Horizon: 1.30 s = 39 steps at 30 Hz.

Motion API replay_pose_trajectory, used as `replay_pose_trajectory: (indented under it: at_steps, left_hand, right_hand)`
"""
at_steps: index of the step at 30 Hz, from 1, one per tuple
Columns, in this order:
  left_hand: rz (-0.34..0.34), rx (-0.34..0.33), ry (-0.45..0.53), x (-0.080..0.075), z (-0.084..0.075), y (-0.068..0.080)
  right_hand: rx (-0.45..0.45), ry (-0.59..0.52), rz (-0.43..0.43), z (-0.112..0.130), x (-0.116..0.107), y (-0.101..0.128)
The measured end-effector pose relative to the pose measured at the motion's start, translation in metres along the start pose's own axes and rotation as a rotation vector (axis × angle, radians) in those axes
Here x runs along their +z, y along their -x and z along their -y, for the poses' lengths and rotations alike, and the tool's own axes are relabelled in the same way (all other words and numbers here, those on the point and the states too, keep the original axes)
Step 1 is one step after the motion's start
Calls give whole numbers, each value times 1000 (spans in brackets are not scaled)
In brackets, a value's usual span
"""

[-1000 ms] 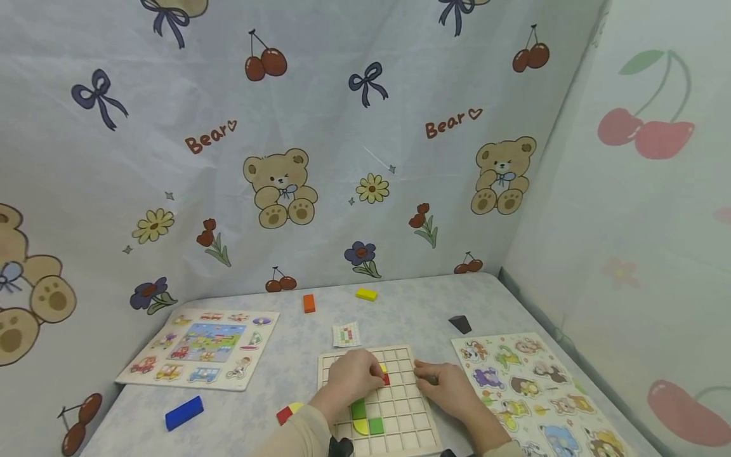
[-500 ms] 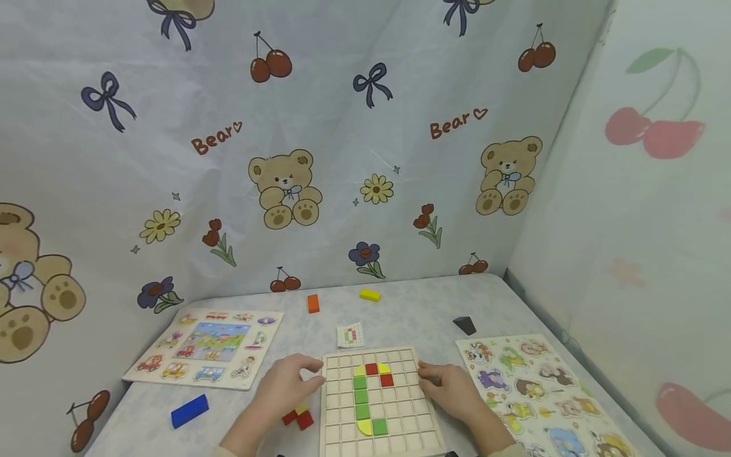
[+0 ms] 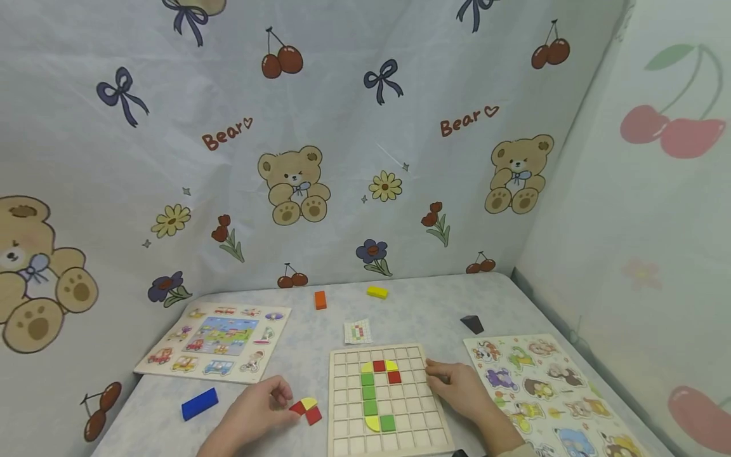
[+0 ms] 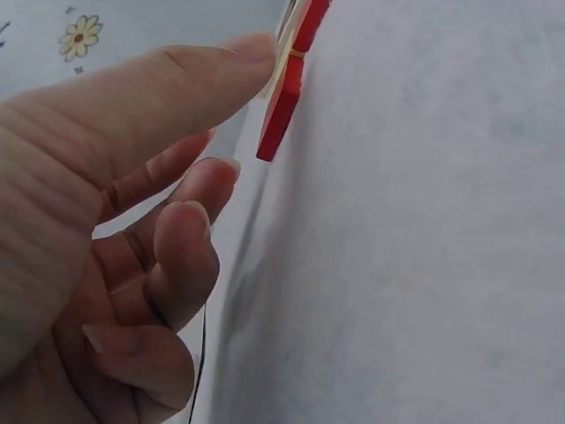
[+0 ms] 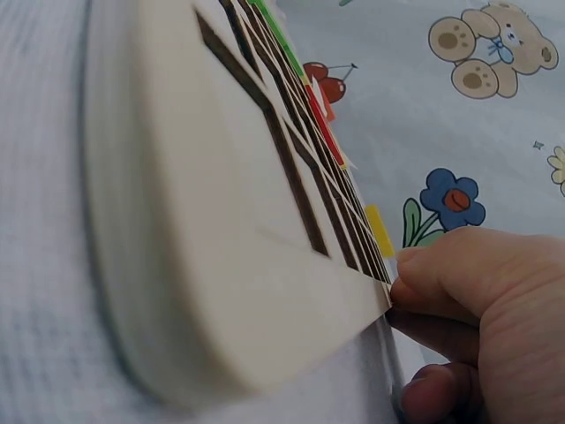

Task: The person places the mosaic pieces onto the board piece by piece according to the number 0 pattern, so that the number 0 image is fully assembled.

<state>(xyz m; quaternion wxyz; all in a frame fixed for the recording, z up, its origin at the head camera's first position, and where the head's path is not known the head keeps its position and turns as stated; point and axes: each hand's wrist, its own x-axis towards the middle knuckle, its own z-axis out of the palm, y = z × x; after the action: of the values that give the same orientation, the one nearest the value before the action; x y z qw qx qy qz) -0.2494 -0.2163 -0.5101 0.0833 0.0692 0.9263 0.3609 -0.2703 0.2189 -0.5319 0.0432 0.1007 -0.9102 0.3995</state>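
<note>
A wooden grid board (image 3: 412, 406) lies in front of me. Several green squares (image 3: 368, 393) run down it, with red squares (image 3: 395, 377) and rounded yellow pieces (image 3: 372, 423) also set in its cells. My right hand (image 3: 461, 388) pinches the board's right edge between thumb and fingers. Left of the board, two loose red squares (image 3: 313, 416) and a yellow rounded piece (image 3: 309, 403) lie together. My left hand (image 3: 251, 409) reaches to this group, its thumb at a red square (image 4: 283, 108); the other fingers are loosely bent, without a visible grip.
A small pattern card (image 3: 357, 332) lies behind the board. A vehicle puzzle (image 3: 259, 374) is at left, an animal puzzle (image 3: 542, 393) at right. Loose blocks lie around: blue (image 3: 200, 404), orange (image 3: 320, 300), yellow (image 3: 377, 292) and black (image 3: 472, 324).
My left hand let go of a red square in the board's upper part, then moved left and down to the loose pieces. My right hand stayed at the board's edge.
</note>
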Motion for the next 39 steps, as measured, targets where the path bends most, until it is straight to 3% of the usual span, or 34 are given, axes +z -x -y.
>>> replay_pose_trajectory:
  at_steps: [18,39]
  left_hand:
    - [-14,36,-20,2,3,0]
    - [-42,12,-13,-1,2,3]
  right_hand:
    - [1,7,-5,-4,3,1]
    - [10,46,-29,-1,3,1]
